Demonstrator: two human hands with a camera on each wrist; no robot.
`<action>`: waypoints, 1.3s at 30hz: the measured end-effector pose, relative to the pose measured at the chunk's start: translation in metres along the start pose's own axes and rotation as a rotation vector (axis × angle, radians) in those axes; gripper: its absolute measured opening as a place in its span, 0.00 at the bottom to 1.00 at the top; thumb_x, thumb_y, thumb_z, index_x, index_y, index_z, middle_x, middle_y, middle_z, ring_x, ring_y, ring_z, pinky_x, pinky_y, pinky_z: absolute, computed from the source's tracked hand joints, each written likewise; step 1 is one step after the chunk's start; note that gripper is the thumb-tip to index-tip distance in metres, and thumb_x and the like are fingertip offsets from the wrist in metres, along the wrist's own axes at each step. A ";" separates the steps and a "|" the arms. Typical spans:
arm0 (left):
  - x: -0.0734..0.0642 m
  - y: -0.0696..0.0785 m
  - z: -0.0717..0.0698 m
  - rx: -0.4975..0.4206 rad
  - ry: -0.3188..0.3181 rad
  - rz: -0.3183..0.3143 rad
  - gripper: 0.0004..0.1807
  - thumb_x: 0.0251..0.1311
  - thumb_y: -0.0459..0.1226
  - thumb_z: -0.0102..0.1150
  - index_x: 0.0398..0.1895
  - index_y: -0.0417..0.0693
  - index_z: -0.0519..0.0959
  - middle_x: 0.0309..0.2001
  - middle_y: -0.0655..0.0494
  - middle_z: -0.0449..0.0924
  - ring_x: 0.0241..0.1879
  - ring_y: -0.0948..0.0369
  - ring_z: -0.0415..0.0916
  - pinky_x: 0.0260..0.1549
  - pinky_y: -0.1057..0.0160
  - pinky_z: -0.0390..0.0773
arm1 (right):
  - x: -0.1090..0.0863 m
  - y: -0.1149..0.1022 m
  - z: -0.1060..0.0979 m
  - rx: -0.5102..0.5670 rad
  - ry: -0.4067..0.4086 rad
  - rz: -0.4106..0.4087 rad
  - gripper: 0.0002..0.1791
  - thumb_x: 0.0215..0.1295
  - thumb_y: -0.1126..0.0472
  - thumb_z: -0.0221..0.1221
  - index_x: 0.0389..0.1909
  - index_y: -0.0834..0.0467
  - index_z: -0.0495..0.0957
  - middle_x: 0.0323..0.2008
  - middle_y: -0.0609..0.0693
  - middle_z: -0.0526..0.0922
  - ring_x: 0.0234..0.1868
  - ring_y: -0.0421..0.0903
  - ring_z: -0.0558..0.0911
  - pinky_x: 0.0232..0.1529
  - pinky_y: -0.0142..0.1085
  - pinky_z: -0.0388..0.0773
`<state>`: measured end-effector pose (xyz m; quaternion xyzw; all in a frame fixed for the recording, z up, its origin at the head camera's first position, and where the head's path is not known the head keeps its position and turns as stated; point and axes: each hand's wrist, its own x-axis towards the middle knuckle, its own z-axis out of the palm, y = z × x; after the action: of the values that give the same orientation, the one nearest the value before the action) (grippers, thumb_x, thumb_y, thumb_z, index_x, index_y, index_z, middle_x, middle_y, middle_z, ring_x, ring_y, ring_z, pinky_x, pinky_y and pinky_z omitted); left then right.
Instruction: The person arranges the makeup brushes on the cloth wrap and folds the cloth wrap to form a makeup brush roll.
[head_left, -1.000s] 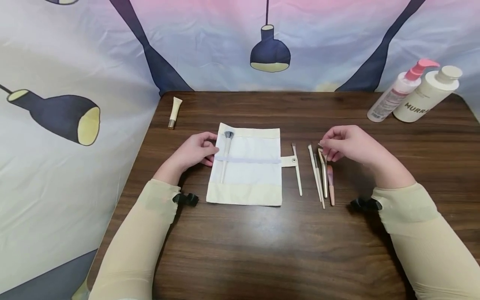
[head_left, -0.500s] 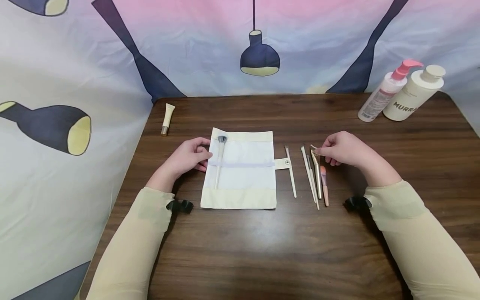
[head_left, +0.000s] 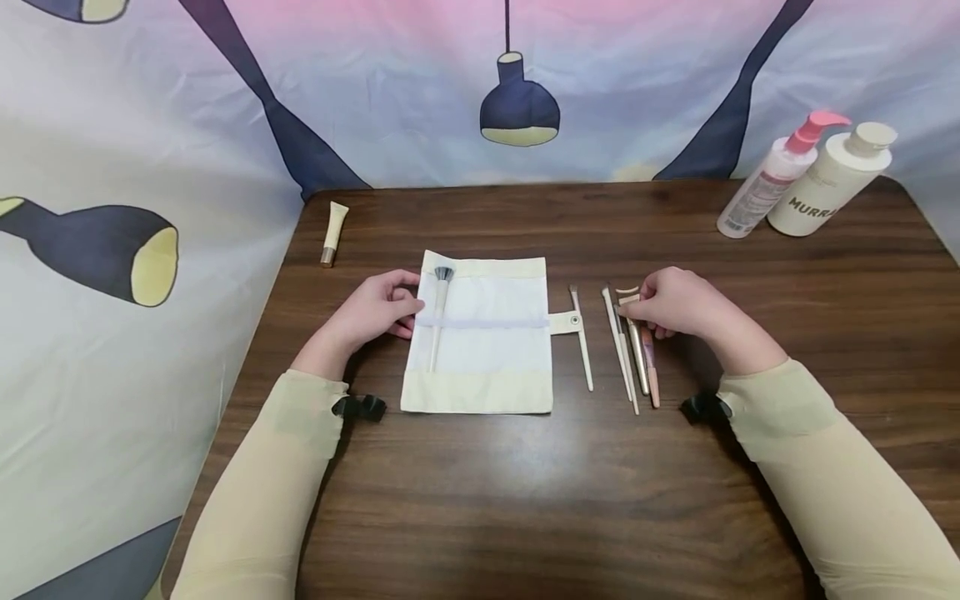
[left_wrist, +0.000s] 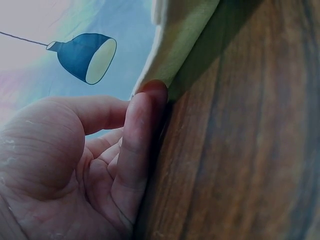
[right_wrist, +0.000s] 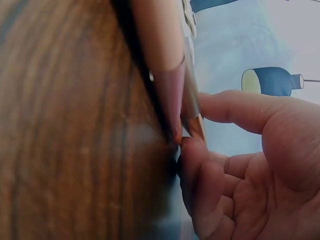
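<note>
1. Head view: An unrolled cream cloth roll (head_left: 487, 350) lies near the middle of the frame on a dark wooden table (head_left: 480, 500). A grey-tipped brush (head_left: 438, 321) lies along its left side, tucked beneath a pale band. The left hand (head_left: 375, 310), left of centre, pinches the roll's left edge. The right hand (head_left: 678, 302), right of centre, has thumb and fingers drawn together at the head of a gold brush (head_left: 640, 358). Just beside that lie a pink brush (head_left: 652, 379) and two slim pale brushes (head_left: 621, 350); another thin brush (head_left: 586, 358) crosses the roll's strap (head_left: 562, 323). A small tube (head_left: 333, 233) sits upper left, a pink-pump bottle (head_left: 765, 192) and a white bottle (head_left: 832, 183) upper right.

2. Left wrist view: Thumb and forefinger nearly meet at the cloth's edge, which rises toward the top of the frame.

3. Right wrist view: At centre, the thumb touches the gold brush's metal collar and a fingertip its coppery bristles, the gap narrow. The pink brush slants down from the top, close by; how firm the grip is, I cannot tell.
</note>
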<state>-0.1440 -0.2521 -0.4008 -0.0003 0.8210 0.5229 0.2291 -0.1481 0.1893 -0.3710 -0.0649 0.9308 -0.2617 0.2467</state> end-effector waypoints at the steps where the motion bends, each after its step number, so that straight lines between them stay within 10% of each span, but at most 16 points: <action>1: 0.000 0.000 0.000 0.001 -0.005 -0.008 0.25 0.73 0.34 0.57 0.70 0.42 0.68 0.31 0.49 0.81 0.29 0.58 0.82 0.32 0.60 0.89 | 0.001 0.000 0.001 0.011 -0.008 -0.002 0.22 0.67 0.45 0.65 0.28 0.61 0.76 0.18 0.49 0.83 0.21 0.44 0.82 0.25 0.37 0.79; 39: 0.001 -0.001 0.000 0.018 0.008 0.001 0.25 0.73 0.34 0.58 0.70 0.42 0.68 0.32 0.49 0.81 0.30 0.57 0.81 0.33 0.60 0.89 | 0.011 0.005 0.005 0.336 -0.013 -0.026 0.14 0.71 0.62 0.56 0.44 0.71 0.78 0.27 0.53 0.83 0.26 0.42 0.84 0.30 0.35 0.87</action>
<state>-0.1447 -0.2524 -0.4023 0.0001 0.8266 0.5156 0.2255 -0.1548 0.1884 -0.3819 -0.0366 0.8714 -0.4167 0.2564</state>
